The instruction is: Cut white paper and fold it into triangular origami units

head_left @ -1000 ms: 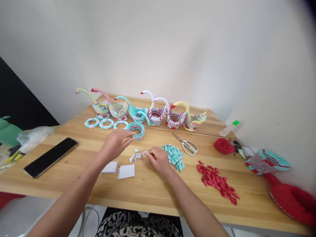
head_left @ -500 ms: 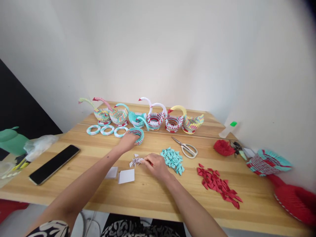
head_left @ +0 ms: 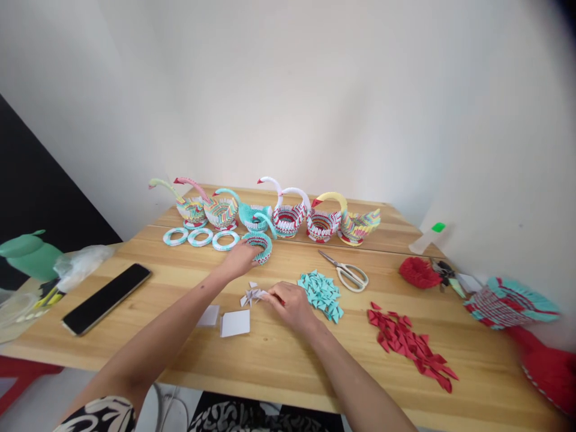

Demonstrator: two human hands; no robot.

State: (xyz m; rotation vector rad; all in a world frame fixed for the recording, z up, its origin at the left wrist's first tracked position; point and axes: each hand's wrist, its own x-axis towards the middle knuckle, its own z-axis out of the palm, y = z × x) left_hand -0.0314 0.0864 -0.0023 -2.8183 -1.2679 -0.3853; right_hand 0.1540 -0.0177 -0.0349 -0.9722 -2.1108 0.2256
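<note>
My left hand (head_left: 239, 259) grips the left side of a small turquoise folded-paper bowl (head_left: 265, 255), some fingers hidden inside its rim. It rests on the table with red and white bands showing inside. My right hand (head_left: 291, 305) is closed in a pinch at the right edge of a small pile of pale lilac-white folded paper triangles (head_left: 248, 297). One pale triangle shows at its fingertips. A bit of red shows between the curled fingers; what it is I cannot make out. A pile of turquoise paper triangles (head_left: 321, 295) lies just right of this hand.
Several paper swans (head_left: 288, 221) line the back, with paper rings (head_left: 200, 237) before them. Scissors (head_left: 348, 273) and red triangles (head_left: 407, 342) lie right, near a turquoise-red paper piece (head_left: 504, 305). White paper stacks (head_left: 235, 323) sit in front; a phone (head_left: 108, 298) lies left.
The whole view has shifted slightly, so things appear a little further right. Both hands keep almost the same places, the left at the bowl and the right at the pale triangles.
</note>
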